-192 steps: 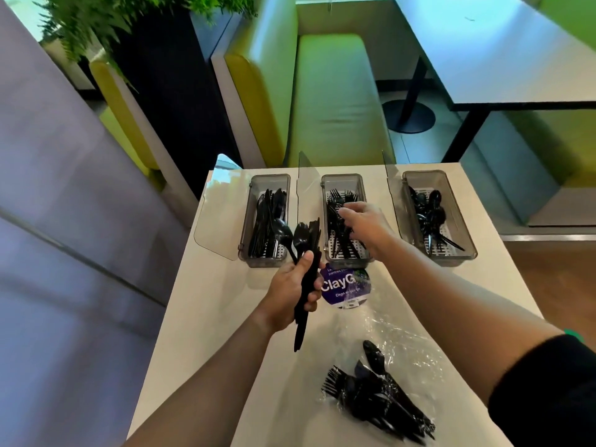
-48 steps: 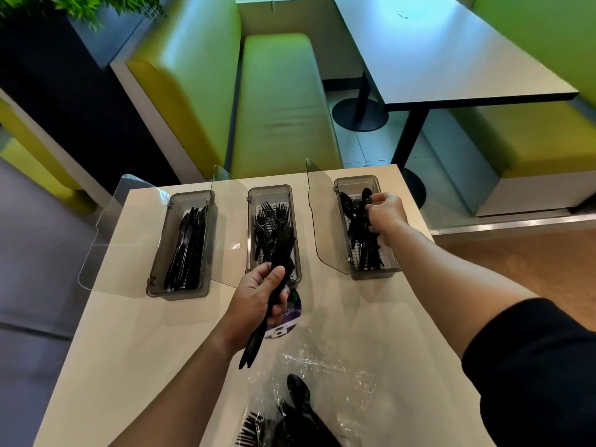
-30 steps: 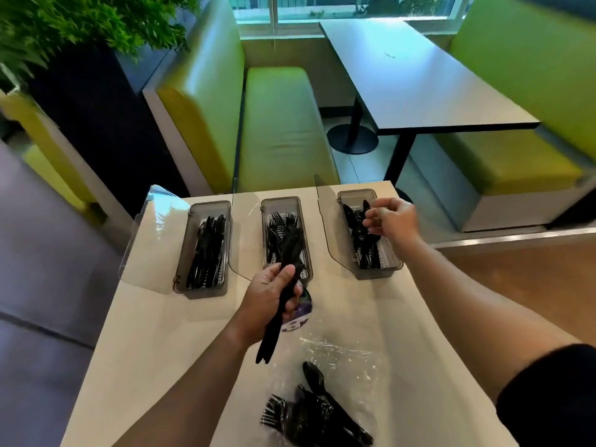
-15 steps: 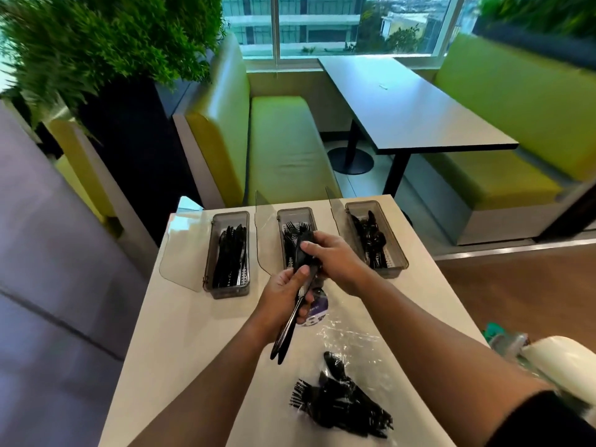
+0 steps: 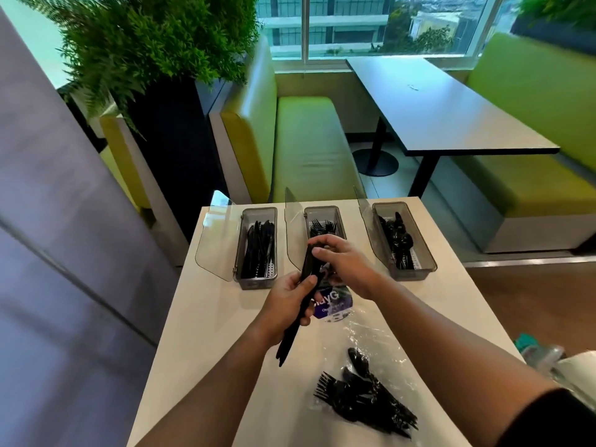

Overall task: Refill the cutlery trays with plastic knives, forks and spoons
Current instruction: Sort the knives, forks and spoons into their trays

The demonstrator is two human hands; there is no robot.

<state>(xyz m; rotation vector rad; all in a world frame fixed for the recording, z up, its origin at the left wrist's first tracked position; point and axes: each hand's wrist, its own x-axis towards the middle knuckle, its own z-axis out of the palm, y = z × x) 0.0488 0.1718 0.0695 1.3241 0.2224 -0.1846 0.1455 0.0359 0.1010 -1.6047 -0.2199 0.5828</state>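
Observation:
Three grey trays stand in a row at the far end of the white table: the left tray holds black knives, the middle tray forks, the right tray spoons. My left hand grips a bundle of black cutlery by its middle, handles pointing down toward me. My right hand pinches the top end of that bundle, just in front of the middle tray. A clear plastic bag with more black forks and spoons lies near me.
Clear hinged lids stand open to the left of each tray. A purple label lies under my hands. Beyond the table are a green bench, a dark dining table and a planter with ferns.
My right hand left the spoon tray on the right and came to the top of the bundle in my left hand. The head camera tilted up.

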